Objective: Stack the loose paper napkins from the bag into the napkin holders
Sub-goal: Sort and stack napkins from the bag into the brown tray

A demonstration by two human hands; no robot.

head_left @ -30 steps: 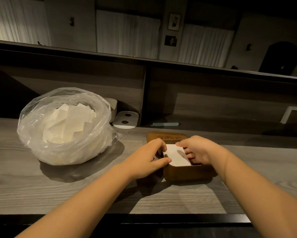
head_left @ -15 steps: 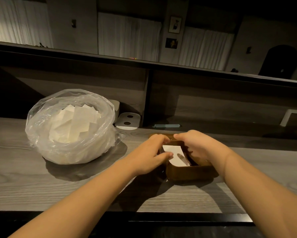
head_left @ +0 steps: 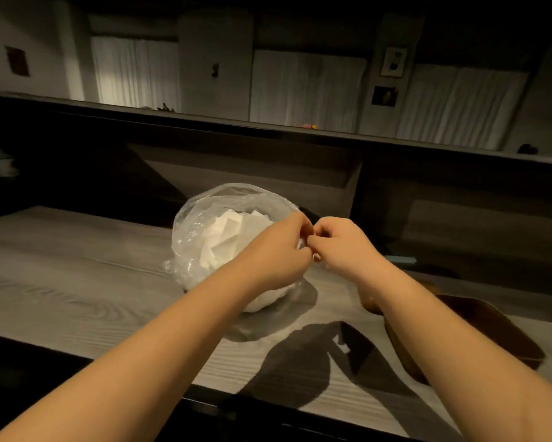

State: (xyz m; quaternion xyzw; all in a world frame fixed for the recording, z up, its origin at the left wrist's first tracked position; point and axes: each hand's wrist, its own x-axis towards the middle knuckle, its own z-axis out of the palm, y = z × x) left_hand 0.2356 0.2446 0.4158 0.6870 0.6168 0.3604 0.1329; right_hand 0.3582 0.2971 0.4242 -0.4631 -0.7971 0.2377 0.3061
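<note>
The clear plastic bag (head_left: 191, 237) of loose white napkins (head_left: 233, 228) stands on the wooden counter (head_left: 77, 269), its mouth open upward. My left hand (head_left: 277, 250) and my right hand (head_left: 341, 247) meet at the bag's right rim, fingers curled, pinching a small white napkin (head_left: 301, 243) between them; only slivers of it show. The brown wooden napkin holder (head_left: 491, 327) lies to the right, largely hidden behind my right forearm, so its contents cannot be seen.
A raised dark ledge (head_left: 268, 129) and a partition wall run behind the counter. A thin pale blue strip (head_left: 402, 259) lies behind my right wrist. The counter's dark front edge (head_left: 268, 406) crosses under my forearms.
Both hands have left the holder and moved left to the bag's rim. My view has swung left, so the bag now sits in the middle and the holder at the right.
</note>
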